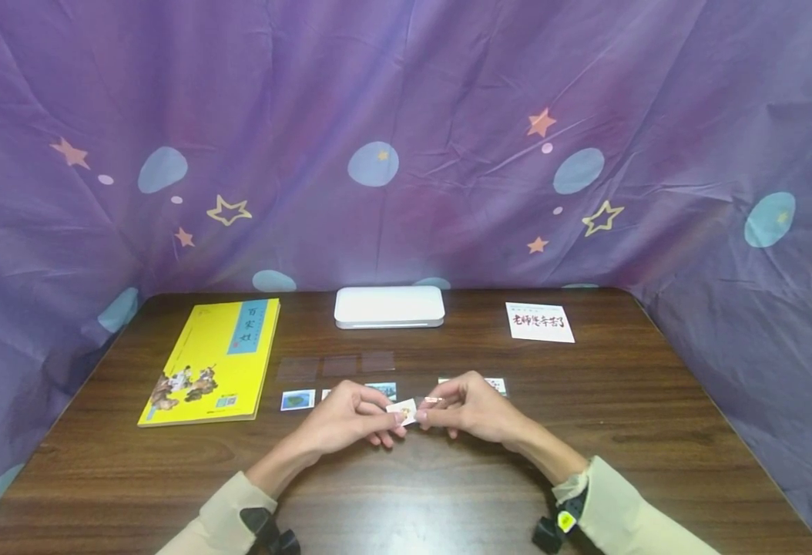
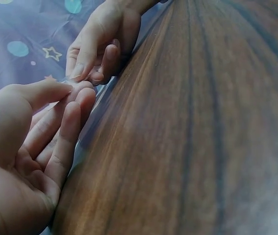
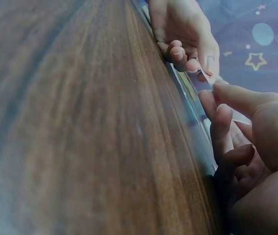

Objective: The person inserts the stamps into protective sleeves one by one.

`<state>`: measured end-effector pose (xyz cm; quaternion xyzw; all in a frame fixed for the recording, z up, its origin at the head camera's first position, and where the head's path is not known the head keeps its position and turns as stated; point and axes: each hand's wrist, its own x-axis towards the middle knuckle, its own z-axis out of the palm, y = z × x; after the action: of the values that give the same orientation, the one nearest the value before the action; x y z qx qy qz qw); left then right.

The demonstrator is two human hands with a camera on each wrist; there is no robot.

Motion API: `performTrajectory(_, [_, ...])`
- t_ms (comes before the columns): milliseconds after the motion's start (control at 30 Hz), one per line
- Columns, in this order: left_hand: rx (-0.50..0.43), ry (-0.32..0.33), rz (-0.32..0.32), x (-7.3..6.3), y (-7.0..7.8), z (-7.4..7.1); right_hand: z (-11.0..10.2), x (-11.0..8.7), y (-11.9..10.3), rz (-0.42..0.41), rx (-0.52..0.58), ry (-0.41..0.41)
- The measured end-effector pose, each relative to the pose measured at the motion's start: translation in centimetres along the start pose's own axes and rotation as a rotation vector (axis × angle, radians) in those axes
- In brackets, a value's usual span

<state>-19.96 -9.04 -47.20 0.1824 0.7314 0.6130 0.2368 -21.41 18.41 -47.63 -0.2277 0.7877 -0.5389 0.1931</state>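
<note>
Above the table, my left hand (image 1: 350,420) pinches a small white stamp-like card (image 1: 402,412) with a coloured picture between thumb and fingers. My right hand (image 1: 478,410) meets it from the other side, pinching a small clear plastic sleeve (image 1: 434,399) right at the card's edge. Both thumbs lie on top, nearly tip to tip, in the wrist views. Behind the left hand lie a blue-green picture stamp (image 1: 298,399), another mostly hidden by the hand, and a third stamp (image 1: 382,389). Partly covered by the right hand, a printed piece (image 1: 497,385) shows at its far side.
Several clear sleeves (image 1: 300,368) lie in a row beyond the stamps. A yellow book (image 1: 205,362) lies at the left. At the back stands a white flat box (image 1: 388,306); a white card with red writing (image 1: 540,322) lies back right. A purple cloth hangs behind the table.
</note>
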Motion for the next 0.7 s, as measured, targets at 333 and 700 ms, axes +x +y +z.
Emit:
performTrajectory(333, [0.033,-0.042,0.028,0.0,0.01,-0.08,0.03,-0.02,-0.21,0.003,-0.005,-0.014])
performTrajectory(700, [0.045,-0.045,0.031,0.03,0.0,-0.04,-0.06,-0.06,-0.02,-0.023,-0.016,-0.031])
